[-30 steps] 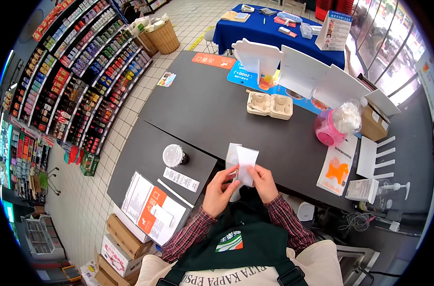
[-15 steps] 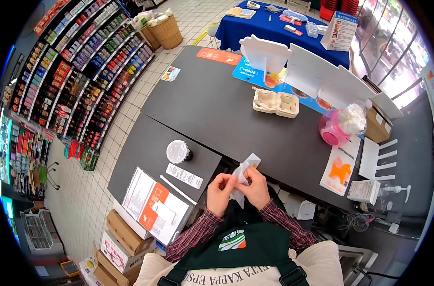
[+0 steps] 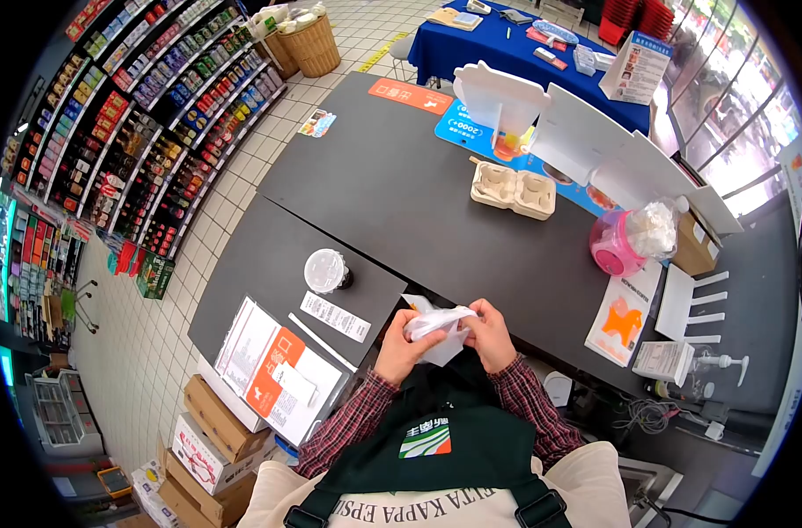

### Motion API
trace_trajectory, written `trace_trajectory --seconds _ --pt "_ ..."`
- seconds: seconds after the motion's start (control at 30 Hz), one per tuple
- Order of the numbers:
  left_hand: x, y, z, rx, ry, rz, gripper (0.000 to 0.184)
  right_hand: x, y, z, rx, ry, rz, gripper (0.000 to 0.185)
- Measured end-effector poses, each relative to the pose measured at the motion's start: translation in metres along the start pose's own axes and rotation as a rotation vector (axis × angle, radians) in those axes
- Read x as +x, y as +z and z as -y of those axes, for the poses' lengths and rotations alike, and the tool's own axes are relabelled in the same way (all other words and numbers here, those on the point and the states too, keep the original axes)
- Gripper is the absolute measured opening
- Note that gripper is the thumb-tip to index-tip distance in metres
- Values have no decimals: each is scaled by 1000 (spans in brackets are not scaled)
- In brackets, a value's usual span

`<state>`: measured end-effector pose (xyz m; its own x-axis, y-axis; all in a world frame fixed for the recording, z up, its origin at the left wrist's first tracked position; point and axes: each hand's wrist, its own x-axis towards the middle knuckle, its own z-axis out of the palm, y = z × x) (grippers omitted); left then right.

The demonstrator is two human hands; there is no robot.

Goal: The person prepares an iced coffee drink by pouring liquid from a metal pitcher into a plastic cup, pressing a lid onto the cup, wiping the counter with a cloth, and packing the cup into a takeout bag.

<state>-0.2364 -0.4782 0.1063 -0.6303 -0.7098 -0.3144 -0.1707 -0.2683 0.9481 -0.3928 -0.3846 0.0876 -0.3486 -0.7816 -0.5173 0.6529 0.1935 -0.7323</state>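
A thin white plastic bag (image 3: 442,326) is stretched between my hands, close to the table's front edge. My left hand (image 3: 401,348) pinches its left side with closed fingers. On the right side, my right hand (image 3: 492,338) grips the film between thumb and fingers. The bag's top looks partly spread, though I cannot see inside. Left of my hands stands a lidded cup (image 3: 327,270) with a dark drink. A printed receipt strip (image 3: 335,317) lies beside it, and a thin white wrapped straw (image 3: 322,341) rests nearer to me.
A cardboard cup carrier (image 3: 513,190) sits toward the back. White upright panels (image 3: 586,132) line the far side. A pink container (image 3: 619,245) stands to the right, near an orange-printed sheet (image 3: 624,321). Papers (image 3: 282,374) lie at left, above stacked boxes (image 3: 212,453).
My hands have moved apart, the right one shifting right. The bag, earlier narrow and bunched between my fingertips, is now spread wider. The view has shifted slightly.
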Motion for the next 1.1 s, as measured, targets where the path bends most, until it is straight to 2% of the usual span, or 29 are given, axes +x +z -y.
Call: trace_trajectory --seconds 0.03,0.1,0.13,0.23,0.3,0.37,0.5,0.57,0.6,0.63,0.7,0.73,0.83,0.9,0.97,1.0,1.03,1.1 --pt "1 -1 3 -2 3 -3 29 -1 1 2 -3 -1 3 9" --pt "7 -4 15 95 84 -63 28 -3 5 7 216 156 17 15" --pt "10 -5 21 87 83 -101 28 -2 5 1 219 150 34 25" --pt "11 -4 25 -70 1 -137 26 -3 11 0 331 78 104 27" --pt "14 -9 35 -48 -45 -98 23 -1 11 -3 326 40 120 30" --pt "17 -10 45 271 185 -177 19 0 16 -2 338 -84 188 31" --pt "15 -4 29 434 158 -244 16 -8 23 5 255 -92 319 33" --pt "16 -3 20 -182 -232 -118 19 -14 25 12 -34 -229 307 38" --pt "14 -4 14 -321 -366 -134 21 -12 28 6 -210 -411 174 39" --pt "14 -5 6 -322 -367 -135 21 -10 22 5 -210 -410 174 39" --pt "13 -10 -9 -760 -437 -119 15 -7 4 4 -802 -420 -136 37" --pt "11 -15 -8 -757 -342 -41 22 -3 1 1 -763 -499 -170 26" --pt "7 -4 -22 -769 -259 78 31 -4 -3 -1 -782 -445 -131 16" --pt "8 -3 -18 -871 -269 64 34 -4 -3 -1 -789 -411 -118 10" --pt "10 -5 -19 -1034 -272 61 34 -1 -4 -2 -728 -552 -51 8" --pt "11 -5 -19 -1033 -270 61 34 0 -6 1 -614 -416 43 14" --pt "11 -5 -19 -936 -242 -5 33 1 -7 3 -612 -418 45 14" --pt "12 -7 -15 -738 -191 -136 32 -1 -5 13 -153 -115 349 27"
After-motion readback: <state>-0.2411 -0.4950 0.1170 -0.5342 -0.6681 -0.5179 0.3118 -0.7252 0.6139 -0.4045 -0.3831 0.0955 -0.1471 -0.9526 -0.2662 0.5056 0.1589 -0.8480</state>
